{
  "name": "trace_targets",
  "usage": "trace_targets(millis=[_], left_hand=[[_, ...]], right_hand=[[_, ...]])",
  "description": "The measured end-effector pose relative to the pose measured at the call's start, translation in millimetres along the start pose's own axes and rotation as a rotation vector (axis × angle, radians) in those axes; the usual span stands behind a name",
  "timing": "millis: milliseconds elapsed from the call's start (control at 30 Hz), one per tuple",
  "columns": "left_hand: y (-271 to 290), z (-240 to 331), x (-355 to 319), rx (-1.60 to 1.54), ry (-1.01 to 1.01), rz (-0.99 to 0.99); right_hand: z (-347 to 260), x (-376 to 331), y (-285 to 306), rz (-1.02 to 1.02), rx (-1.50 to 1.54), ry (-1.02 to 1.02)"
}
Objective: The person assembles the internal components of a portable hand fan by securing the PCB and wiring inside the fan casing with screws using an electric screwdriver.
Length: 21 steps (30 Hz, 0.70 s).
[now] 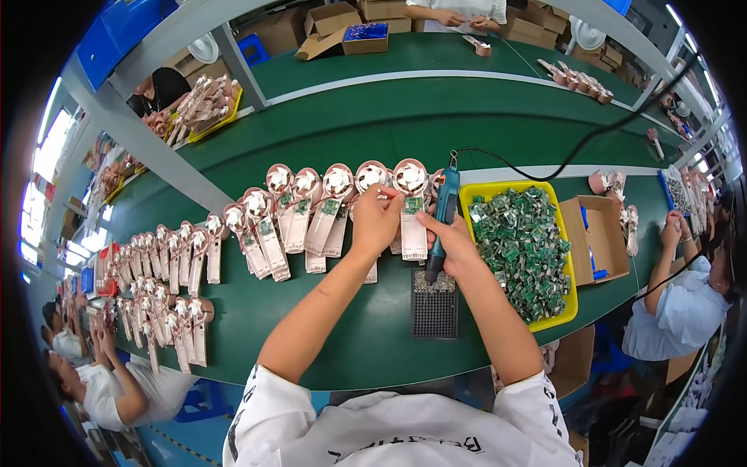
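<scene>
A pink handheld fan half (413,233) with white blades lies in front of me, a small green circuit board (412,205) in its handle. At the board's left edge, my left hand (377,219) pinches with thumb and forefinger; a bit of red shows there, too small to name. My right hand (454,243) is wrapped round a blue electric screwdriver (447,198), which points down, its tip over a black perforated screw tray (434,317). Small screws (430,283) lie at the tray's far end. The right thumb reaches toward the fan handle's right side.
More fan halves (320,226) overlap to the left, with further rows (175,257) beyond. A yellow tray (574,300) of green circuit boards and a cardboard box (615,268) stand right. A black cable (537,176) runs from the screwdriver. Co-workers sit on both sides and opposite.
</scene>
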<state>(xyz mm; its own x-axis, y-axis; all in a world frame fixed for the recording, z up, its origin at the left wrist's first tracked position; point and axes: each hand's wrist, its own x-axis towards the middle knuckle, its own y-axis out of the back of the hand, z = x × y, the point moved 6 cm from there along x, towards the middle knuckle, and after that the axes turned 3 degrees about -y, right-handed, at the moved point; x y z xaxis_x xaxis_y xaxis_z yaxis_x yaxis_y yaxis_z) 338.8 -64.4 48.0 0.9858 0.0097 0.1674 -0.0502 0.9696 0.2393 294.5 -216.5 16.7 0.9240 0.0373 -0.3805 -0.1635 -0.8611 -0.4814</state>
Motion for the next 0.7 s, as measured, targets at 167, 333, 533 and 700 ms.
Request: trace_targets(millis=[167, 333, 533, 700], left_hand=[[3.1, 15.6, 7.8, 0.136, -0.161, 0.013], [4.0, 9.8, 12.4, 0.157, -0.074, 0.019], [0.9, 19.6, 5.0, 0.413, -0.268, 0.078], [-9.2, 25.8, 1.9, 0.604, -0.344, 0.011]], right_hand=[[3.2, 21.6, 3.8, -0.016, -0.039, -0.025], [0.8, 23.4, -1.3, -0.017, -0.068, -0.047], [-21.8, -14.8, 1.0, 0.092, -0.251, 0.11], [-26.8, -61.3, 18.2, 0.144, -0.206, 0.093]])
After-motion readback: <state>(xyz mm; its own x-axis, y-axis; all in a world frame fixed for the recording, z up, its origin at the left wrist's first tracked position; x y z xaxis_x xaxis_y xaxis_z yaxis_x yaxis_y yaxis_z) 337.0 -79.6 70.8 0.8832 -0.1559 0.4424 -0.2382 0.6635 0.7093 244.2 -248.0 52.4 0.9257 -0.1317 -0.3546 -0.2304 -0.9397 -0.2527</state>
